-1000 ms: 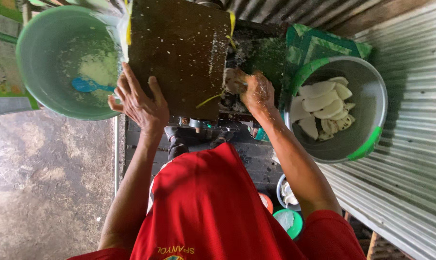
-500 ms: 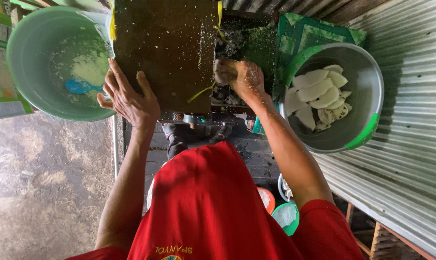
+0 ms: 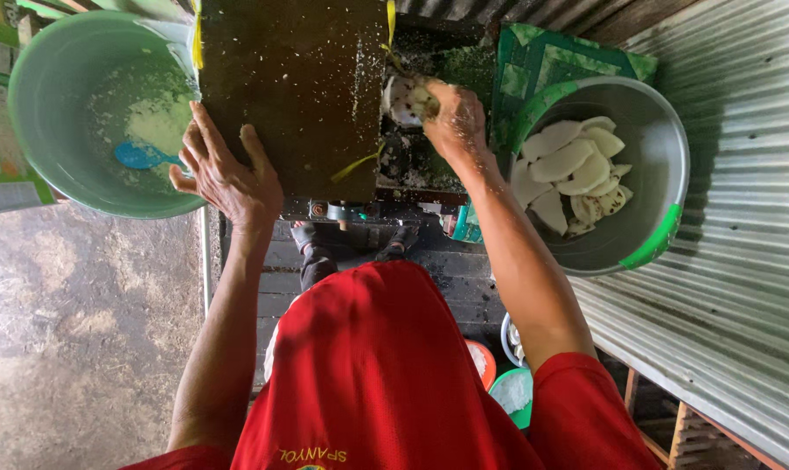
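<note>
My left hand (image 3: 225, 174) lies flat, fingers spread, on the lower left corner of a dark brown machine cover (image 3: 294, 87) dusted with white flecks. My right hand (image 3: 451, 117) is closed around a white coconut piece (image 3: 405, 100) and holds it against the dark opening right of the cover. A grey metal basin (image 3: 664, 165) to the right holds several white coconut pieces (image 3: 573, 170). A green plastic basin (image 3: 42, 113) on the left holds white gratings and a blue scoop (image 3: 142, 157).
Corrugated metal sheeting (image 3: 734, 296) runs along the right side. A green patterned cloth (image 3: 542, 61) lies under the metal basin. Small orange and green bowls (image 3: 499, 383) sit below near my shirt. Bare concrete floor (image 3: 81, 339) lies at lower left.
My right hand has pushed the coconut piece further up into the opening. My left hand stays on the cover. The view has shifted slightly.
</note>
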`<state>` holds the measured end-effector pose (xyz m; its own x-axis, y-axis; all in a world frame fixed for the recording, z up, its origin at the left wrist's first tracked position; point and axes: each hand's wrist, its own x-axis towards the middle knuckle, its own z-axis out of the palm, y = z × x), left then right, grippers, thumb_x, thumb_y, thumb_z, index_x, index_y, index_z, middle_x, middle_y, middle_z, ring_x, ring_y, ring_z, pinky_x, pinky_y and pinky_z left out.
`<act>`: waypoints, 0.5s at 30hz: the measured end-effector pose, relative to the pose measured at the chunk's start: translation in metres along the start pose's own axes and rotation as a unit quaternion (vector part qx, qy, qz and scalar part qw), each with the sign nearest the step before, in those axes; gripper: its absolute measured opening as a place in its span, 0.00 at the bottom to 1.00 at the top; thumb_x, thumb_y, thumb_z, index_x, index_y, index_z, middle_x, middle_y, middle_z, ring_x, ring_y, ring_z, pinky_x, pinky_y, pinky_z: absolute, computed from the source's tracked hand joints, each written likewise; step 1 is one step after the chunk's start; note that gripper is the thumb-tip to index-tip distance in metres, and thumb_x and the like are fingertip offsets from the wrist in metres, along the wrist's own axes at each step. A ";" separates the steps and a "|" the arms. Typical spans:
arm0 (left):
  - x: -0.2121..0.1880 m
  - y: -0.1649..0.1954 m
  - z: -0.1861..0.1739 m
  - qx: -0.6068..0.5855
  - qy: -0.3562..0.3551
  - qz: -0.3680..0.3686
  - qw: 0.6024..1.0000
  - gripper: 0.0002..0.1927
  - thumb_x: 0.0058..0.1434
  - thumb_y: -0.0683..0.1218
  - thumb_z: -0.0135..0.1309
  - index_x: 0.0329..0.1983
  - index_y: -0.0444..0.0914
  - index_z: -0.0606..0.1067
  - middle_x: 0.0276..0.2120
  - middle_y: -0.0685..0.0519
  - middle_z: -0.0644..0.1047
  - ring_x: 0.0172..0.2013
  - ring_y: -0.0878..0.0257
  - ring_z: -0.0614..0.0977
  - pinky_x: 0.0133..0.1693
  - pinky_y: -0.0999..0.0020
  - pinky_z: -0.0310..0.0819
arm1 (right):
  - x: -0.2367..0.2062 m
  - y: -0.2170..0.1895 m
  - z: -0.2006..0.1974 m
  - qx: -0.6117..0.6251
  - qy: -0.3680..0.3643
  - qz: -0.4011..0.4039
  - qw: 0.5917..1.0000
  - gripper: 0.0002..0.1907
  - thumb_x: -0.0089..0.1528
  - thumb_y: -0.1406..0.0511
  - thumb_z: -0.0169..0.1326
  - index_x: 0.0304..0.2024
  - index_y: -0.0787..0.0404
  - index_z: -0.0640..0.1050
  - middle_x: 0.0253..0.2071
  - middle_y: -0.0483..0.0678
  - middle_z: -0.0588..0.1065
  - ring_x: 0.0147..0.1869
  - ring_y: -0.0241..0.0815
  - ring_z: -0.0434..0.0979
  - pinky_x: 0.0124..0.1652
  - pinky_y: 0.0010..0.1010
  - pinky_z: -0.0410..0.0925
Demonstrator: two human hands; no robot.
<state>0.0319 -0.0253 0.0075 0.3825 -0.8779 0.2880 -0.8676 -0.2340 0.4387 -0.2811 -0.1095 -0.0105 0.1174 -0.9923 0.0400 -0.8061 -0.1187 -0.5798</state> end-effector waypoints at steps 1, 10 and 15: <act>0.000 0.000 0.000 0.002 0.002 0.000 1.000 0.36 0.74 0.56 0.54 0.77 0.35 0.58 0.61 0.43 0.71 0.61 0.50 0.71 0.64 0.38 0.43 | 0.003 -0.001 0.003 -0.014 -0.011 0.009 1.000 0.16 0.56 0.72 0.61 0.48 0.61 0.83 0.43 0.60 0.81 0.46 0.58 0.83 0.45 0.43 0.74; 0.001 0.001 -0.001 0.004 -0.008 -0.006 1.000 0.36 0.75 0.57 0.53 0.77 0.35 0.58 0.62 0.42 0.71 0.61 0.49 0.71 0.64 0.38 0.42 | 0.019 -0.003 0.006 -0.033 -0.056 0.033 0.997 0.13 0.53 0.72 0.60 0.41 0.65 0.82 0.36 0.63 0.79 0.41 0.60 0.82 0.41 0.46 0.74; 0.001 0.003 -0.003 -0.007 -0.013 -0.005 1.000 0.36 0.74 0.55 0.54 0.78 0.34 0.58 0.62 0.43 0.71 0.61 0.49 0.71 0.65 0.36 0.42 | 0.028 0.004 0.015 -0.066 -0.067 0.025 0.995 0.09 0.53 0.71 0.61 0.38 0.64 0.83 0.35 0.63 0.80 0.42 0.62 0.82 0.42 0.47 0.74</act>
<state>0.0310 -0.0251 0.0117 0.3828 -0.8862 0.2609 -0.8592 -0.2377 0.4531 -0.2722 -0.1371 -0.0238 0.1445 -0.9845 -0.0993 -0.8811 -0.0823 -0.4657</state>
